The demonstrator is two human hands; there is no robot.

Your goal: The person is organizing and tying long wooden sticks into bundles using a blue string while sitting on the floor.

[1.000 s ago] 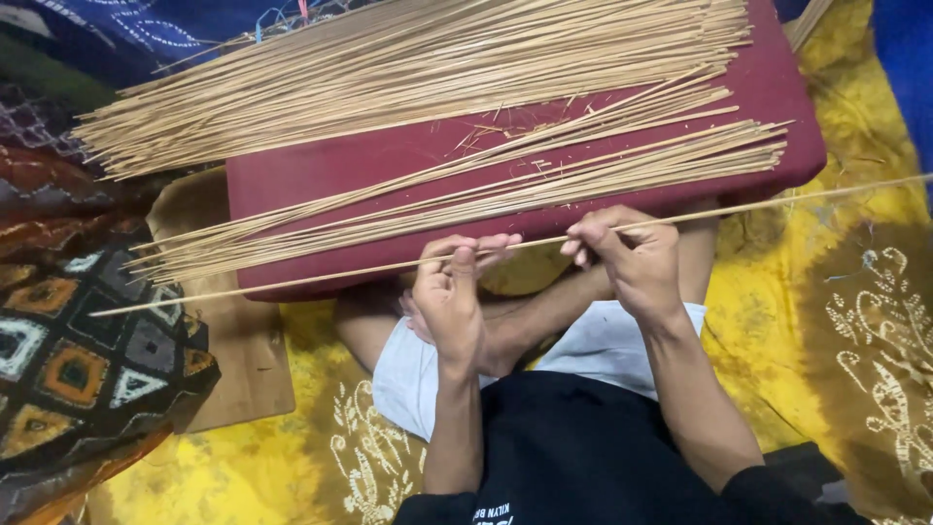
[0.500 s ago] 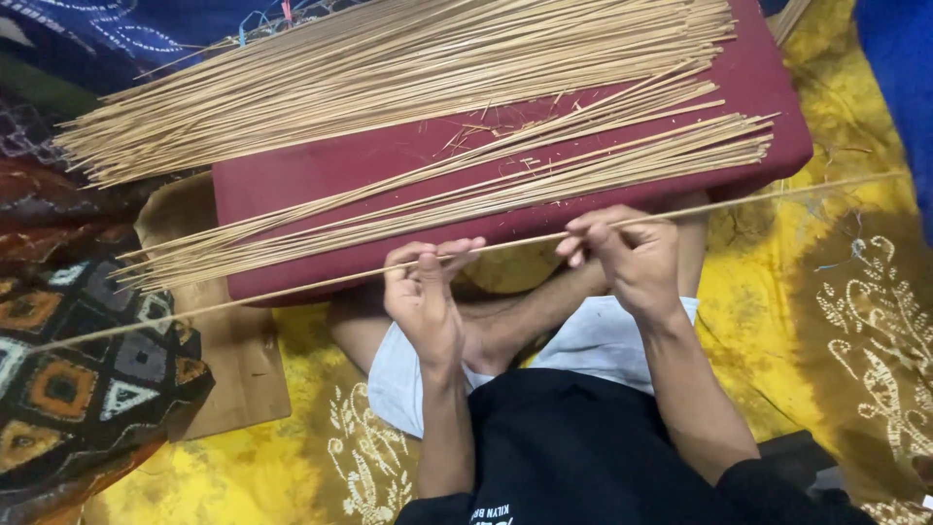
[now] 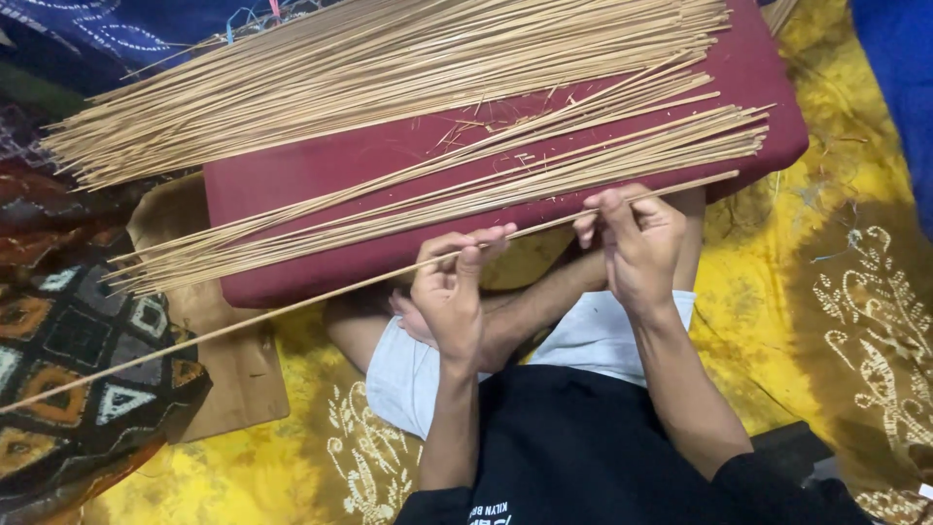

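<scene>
I hold one long thin bamboo stick (image 3: pixel 292 304) between both hands, in front of a dark red cushion (image 3: pixel 321 175). My left hand (image 3: pixel 454 292) pinches the stick near its middle. My right hand (image 3: pixel 637 238) grips it further right, near its right end. The stick slants down to the left, its far end reaching over a patterned cloth. On the cushion lie a large pile of similar sticks (image 3: pixel 389 68) at the back and a smaller bundle (image 3: pixel 466 190) along the front edge.
A yellow patterned cloth (image 3: pixel 836 262) covers the floor. A patterned cushion (image 3: pixel 68 360) lies at the left and a brown board (image 3: pixel 228 360) sits under the red cushion. My crossed legs and white shorts (image 3: pixel 583 340) are below the hands. Blue fabric (image 3: pixel 894 78) at far right.
The held stick has slid leftward through my hands: its right end was far to the right before and is now near my right hand, while its left end reaches further left.
</scene>
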